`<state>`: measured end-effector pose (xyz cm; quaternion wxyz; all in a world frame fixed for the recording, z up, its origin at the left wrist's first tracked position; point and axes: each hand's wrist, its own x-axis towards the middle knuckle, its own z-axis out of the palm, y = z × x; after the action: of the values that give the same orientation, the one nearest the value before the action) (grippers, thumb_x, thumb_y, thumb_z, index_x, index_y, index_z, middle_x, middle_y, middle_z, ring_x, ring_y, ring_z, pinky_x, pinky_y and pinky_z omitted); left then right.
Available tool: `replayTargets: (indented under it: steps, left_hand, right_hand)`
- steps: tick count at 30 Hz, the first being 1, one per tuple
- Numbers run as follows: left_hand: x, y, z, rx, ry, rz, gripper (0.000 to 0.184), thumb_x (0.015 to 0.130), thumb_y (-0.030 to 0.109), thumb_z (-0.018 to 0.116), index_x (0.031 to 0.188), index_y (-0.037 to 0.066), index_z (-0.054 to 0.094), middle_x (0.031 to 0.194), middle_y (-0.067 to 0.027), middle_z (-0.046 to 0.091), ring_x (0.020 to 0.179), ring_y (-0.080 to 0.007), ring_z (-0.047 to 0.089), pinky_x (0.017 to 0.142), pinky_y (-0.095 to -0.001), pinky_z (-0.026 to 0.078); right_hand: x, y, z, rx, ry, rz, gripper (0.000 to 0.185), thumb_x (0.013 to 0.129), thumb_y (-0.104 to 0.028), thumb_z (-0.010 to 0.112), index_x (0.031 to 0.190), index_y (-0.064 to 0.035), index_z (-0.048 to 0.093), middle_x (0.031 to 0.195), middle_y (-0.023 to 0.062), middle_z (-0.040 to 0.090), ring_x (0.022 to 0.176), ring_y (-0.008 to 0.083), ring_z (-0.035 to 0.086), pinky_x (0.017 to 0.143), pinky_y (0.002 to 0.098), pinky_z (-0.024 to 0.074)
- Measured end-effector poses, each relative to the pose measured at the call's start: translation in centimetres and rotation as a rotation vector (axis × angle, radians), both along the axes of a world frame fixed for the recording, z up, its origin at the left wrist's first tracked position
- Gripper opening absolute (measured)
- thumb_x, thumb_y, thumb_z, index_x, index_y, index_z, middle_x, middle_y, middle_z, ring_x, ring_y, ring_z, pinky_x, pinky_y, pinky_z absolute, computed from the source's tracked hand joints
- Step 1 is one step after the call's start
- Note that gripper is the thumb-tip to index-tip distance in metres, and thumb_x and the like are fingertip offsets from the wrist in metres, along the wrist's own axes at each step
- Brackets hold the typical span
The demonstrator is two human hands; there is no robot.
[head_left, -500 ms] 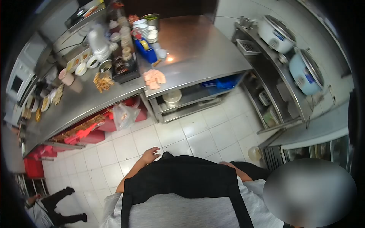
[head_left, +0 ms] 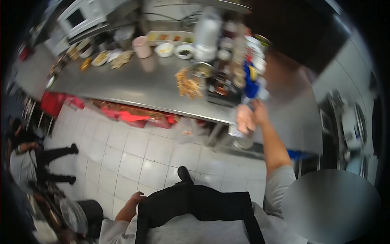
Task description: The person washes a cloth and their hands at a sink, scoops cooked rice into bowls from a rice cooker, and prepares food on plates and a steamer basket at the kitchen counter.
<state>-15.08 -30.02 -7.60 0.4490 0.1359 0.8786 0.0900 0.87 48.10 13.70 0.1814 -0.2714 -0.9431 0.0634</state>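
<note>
My right hand (head_left: pixel 258 111) is stretched out over the steel counter, beside a crumpled pink cloth (head_left: pixel 245 119) and just in front of a blue tape dispenser (head_left: pixel 250 86). Motion smears its fingers, so I cannot tell whether they grip anything. Low by my side hangs my left hand (head_left: pixel 139 197), its fingers loosely apart and holding nothing. Left of the cloth stands a dark tray of sauce bottles (head_left: pixel 224 79). A bunch of thin, tan food pieces (head_left: pixel 188 84) lies near a metal pot (head_left: pixel 202 70).
White bowls (head_left: pixel 164 50), a pink canister (head_left: pixel 141 47) and a stack of clear plastic cups (head_left: pixel 207 34) line the counter's back. Red bins (head_left: pixel 134 118) and a plastic bag (head_left: pixel 187 131) sit below. Co-workers stand at far left, one in black trousers (head_left: pixel 55 153). Rice cookers (head_left: pixel 352 126) stand right.
My view has swung right and nearer the counter. My right hand, hidden before at my side, now reaches to the cloth and tape dispenser. My left hand has dropped lower.
</note>
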Motion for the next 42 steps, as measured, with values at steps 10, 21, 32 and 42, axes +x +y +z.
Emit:
replayTargets:
  steps: [10, 21, 32, 42]
  left_hand:
    - [-16.9, 13.8, 7.8, 0.37, 0.268, 0.159, 0.041, 0.076, 0.034, 0.064, 0.109, 0.01, 0.058, 0.093, -0.0141, 0.064, 0.087, -0.0279, 0.062, 0.078, -0.0365, 0.048]
    - [-27.9, 18.9, 8.0, 0.237, 0.296, 0.219, 0.049, 0.073, 0.031, 0.067, 0.116, 0.012, 0.053, 0.115, -0.0209, 0.049, 0.106, -0.036, 0.05, 0.091, -0.0401, 0.042]
    - [-35.1, 7.8, 4.3, 0.388, 0.135, 0.374, 0.044, 0.073, 0.028, 0.065, 0.113, 0.011, 0.055, 0.109, -0.0182, 0.058, 0.102, -0.0352, 0.055, 0.088, -0.0409, 0.045]
    - [-45.6, -18.8, 0.9, 0.417, 0.05, 0.871, 0.045, 0.076, 0.028, 0.065, 0.115, 0.007, 0.055, 0.097, -0.0146, 0.064, 0.09, -0.0255, 0.061, 0.079, -0.0349, 0.048]
  right_hand:
    - [-1.7, -1.8, 2.9, 0.099, 0.352, -0.395, 0.028, 0.082, -0.01, 0.05, 0.105, 0.0039, 0.059, 0.099, 0.0196, 0.062, 0.092, 0.0289, 0.059, 0.084, 0.0364, 0.0442]
    - [-24.6, -23.3, 6.1, -0.577, 0.331, 0.31, 0.031, 0.079, 0.0, 0.058, 0.109, -0.0067, 0.059, 0.091, 0.0128, 0.057, 0.078, 0.0268, 0.057, 0.069, 0.032, 0.046]
    - [-43.9, -27.1, 6.2, -0.936, 0.175, 0.418, 0.015, 0.082, -0.008, 0.059, 0.095, -0.0012, 0.06, 0.082, 0.008, 0.058, 0.073, 0.0175, 0.055, 0.067, 0.0273, 0.0463]
    - [-78.0, -54.9, 4.8, -2.089, 0.001, 0.461, 0.007, 0.084, -0.01, 0.057, 0.083, -0.003, 0.055, 0.072, 0.0042, 0.057, 0.062, 0.0113, 0.054, 0.053, 0.0236, 0.0437]
